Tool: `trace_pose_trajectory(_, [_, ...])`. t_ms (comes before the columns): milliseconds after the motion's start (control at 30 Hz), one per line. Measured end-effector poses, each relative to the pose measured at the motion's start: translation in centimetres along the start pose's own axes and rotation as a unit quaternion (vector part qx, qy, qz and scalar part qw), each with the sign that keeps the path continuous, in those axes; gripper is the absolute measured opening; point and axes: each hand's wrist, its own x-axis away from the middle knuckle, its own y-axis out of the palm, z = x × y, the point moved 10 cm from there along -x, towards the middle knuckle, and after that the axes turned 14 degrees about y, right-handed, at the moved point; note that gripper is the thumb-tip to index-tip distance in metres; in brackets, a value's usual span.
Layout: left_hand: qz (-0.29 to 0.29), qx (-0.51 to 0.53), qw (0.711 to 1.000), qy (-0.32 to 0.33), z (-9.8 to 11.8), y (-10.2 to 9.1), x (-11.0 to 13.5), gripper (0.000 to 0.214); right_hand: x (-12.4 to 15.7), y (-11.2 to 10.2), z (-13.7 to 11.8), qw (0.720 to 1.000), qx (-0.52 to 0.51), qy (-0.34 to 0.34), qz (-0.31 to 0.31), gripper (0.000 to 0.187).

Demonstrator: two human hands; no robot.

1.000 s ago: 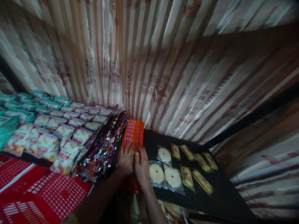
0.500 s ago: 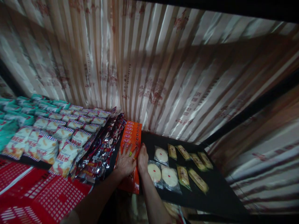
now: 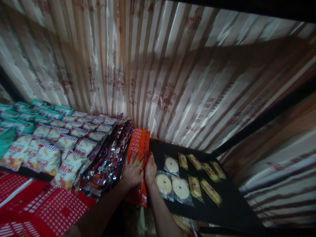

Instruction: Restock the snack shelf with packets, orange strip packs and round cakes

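An orange snack packet strip (image 3: pixel 138 140) lies lengthwise on the black shelf, reaching from the back curtain to the front edge. My left hand (image 3: pixel 133 171) rests flat on top of it with the fingers spread; rings show on two fingers. Along its right side, my right hand (image 3: pixel 150 169) stands on edge and touches the strip, its fingers held together and partly hidden. Directly left of the orange strip are dark red shiny packets (image 3: pixel 108 161), stacked in overlapping rows. On the right, round white cakes in clear wrappers (image 3: pixel 163 183) lie close to my right hand.
Yellow wrapped bars (image 3: pixel 210 191) lie on the black shelf (image 3: pixel 229 197) farther right. White snack bags (image 3: pixel 66 141) and green bags (image 3: pixel 14 126) fill the left. A red plastic basket (image 3: pixel 64 207) sits at the front left. A pleated curtain (image 3: pixel 158 72) hangs behind.
Both hands stay at the orange strip in almost the same pose. The view has shifted very slightly; the goods lie as before.
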Motion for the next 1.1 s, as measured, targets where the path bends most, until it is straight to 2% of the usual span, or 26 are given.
trace_pose_trajectory(167, [-0.001, -0.008, 1.0, 0.014, -0.3, -0.1, 0.1, 0.06, 0.4, 0.2, -0.2, 1.0, -0.004, -0.005, 0.016, 0.071])
trace_pose_trajectory(633, [-0.008, 0.003, 1.0, 0.027, -0.9, 0.0, 0.3, 0.056, 1.7, 0.9, -1.1, 1.0, -0.002, 0.006, 0.011, 0.081])
trace_pose_trajectory(1100, [-0.028, 0.009, 0.999, 0.018, -1.1, 0.5, 0.4, 0.06, 1.2, 1.2, -0.9, 1.0, 0.02, -0.013, 0.02, 0.079])
